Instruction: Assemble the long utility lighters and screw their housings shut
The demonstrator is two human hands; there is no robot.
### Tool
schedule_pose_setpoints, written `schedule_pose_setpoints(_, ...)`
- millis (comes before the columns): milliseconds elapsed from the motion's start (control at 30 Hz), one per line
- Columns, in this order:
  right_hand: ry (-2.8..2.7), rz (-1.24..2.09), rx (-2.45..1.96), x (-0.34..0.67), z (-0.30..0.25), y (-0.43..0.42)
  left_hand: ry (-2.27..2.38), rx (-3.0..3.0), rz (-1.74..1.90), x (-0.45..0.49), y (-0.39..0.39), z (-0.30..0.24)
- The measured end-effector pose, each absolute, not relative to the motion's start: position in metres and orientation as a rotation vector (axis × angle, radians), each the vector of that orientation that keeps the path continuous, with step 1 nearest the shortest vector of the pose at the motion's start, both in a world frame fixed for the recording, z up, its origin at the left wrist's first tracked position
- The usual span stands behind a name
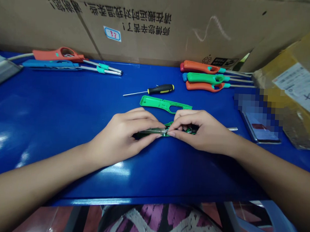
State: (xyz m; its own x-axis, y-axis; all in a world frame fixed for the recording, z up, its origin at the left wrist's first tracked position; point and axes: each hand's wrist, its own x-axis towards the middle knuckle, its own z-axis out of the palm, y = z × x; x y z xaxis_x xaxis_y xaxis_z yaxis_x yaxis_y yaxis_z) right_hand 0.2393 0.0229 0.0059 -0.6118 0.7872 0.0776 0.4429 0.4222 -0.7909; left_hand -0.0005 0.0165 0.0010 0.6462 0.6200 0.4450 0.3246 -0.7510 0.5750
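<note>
The opened green lighter (168,124) lies low over the blue tabletop (67,108), between the two sets of fingertips and partly covered by them. The left hand (126,132) grips its dark, narrow tank (150,131) between thumb and forefinger. The right hand (203,130) has thumb and forefinger pinched together at the lighter's middle; which small inner part they hold is probably too hidden to say. A metal rod end (232,129) shows out past the right hand.

Just beyond the fingers lies a loose green shell half (152,102), its right end close to the right knuckles, leaving little room that way. A screwdriver (161,89) sits farther out, its tip pointing left. Toward the body, a broad strip of blue surface runs from the fingers to the near edge (129,201); left of the left hand the surface stretches wider. Right of the right hand, a phone (264,133) and a taped package (298,99) narrow the space. Well beyond the fingers, lighters (204,66) line the far edge, before a cardboard box (148,50).
</note>
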Motion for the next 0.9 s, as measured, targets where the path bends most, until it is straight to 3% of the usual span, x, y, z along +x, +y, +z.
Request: schedule_pose_setpoints(900,-2.252,1.015,-1.001,0.2396,0.0032,0.0237,0.783,2.355,0.917,0.0019,0.0149,0.0004)
